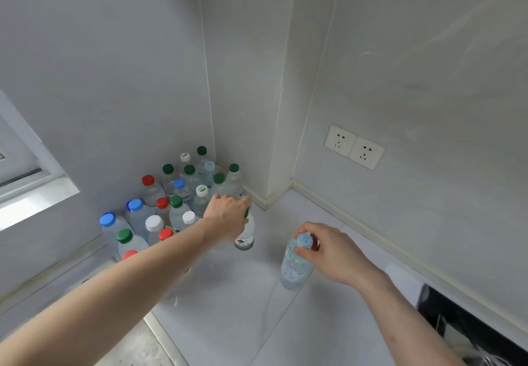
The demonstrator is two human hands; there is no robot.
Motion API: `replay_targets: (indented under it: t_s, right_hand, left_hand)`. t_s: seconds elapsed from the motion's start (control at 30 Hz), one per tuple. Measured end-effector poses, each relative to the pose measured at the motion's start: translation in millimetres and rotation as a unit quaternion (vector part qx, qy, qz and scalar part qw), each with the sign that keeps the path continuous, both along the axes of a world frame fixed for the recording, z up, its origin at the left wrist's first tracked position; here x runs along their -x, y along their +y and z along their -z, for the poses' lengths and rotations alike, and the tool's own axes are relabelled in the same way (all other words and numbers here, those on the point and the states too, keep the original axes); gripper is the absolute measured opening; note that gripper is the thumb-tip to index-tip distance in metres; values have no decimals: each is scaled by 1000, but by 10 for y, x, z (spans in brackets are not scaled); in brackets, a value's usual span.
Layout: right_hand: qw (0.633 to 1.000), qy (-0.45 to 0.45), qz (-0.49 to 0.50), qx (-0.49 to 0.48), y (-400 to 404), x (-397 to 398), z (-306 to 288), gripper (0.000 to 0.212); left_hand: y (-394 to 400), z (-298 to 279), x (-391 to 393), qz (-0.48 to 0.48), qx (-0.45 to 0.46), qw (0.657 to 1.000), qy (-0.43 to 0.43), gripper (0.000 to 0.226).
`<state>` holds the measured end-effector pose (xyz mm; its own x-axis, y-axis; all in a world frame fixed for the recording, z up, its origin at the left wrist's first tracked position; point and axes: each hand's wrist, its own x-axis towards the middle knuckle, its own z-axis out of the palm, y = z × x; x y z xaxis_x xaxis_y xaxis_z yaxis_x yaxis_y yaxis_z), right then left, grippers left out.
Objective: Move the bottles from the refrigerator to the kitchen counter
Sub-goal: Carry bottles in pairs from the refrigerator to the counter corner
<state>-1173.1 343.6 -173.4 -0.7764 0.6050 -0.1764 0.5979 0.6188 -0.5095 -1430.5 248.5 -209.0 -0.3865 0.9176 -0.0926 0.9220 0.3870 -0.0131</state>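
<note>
Several clear water bottles [153, 194] with green, red, blue and white caps stand packed in the counter's back left corner. My left hand [227, 214] grips the top of a green-capped bottle [245, 237] at the right edge of that group; its cap is mostly hidden under my fingers. My right hand [325, 248] pinches the light blue cap of a separate clear bottle [294, 268], which stands on the white counter [243, 308] apart from the others, to the right.
Grey walls meet behind the bottles, with a white pillar [280, 137] in the corner. A double wall socket [354, 147] sits on the right wall. A dark sink or hob edge [457, 325] lies at lower right. A window frame [25, 177] is at left.
</note>
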Motion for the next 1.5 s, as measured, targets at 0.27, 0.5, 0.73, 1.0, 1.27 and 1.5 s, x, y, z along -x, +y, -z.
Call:
replay_targets:
  t_s: [0.27, 0.5, 0.73, 1.0, 1.27, 1.5]
  right_hand:
    - [1000, -3, 2, 1, 203, 266, 109, 15]
    - [1000, -14, -9, -1, 489, 652, 220, 16]
    - [999, -29, -30, -11, 814, 1165, 349, 14]
    - [998, -49, -37, -29, 1041, 1796, 585, 17]
    - [995, -75, -51, -45, 1115, 2222, 740, 28]
    - [992, -92, -69, -45, 1023, 2448, 814, 28]
  left_hand:
    - [299, 248, 282, -30, 65, 997, 35, 32]
    - [431, 358, 467, -73, 79, 994, 29, 31]
    - [573, 391, 629, -90, 71, 993, 23, 29]
    - [568, 356, 800, -97, 57, 994, 9, 28]
    - [484, 241, 843, -81, 18, 997, 13, 21]
    - [337, 383, 823, -81, -24, 996, 16, 28]
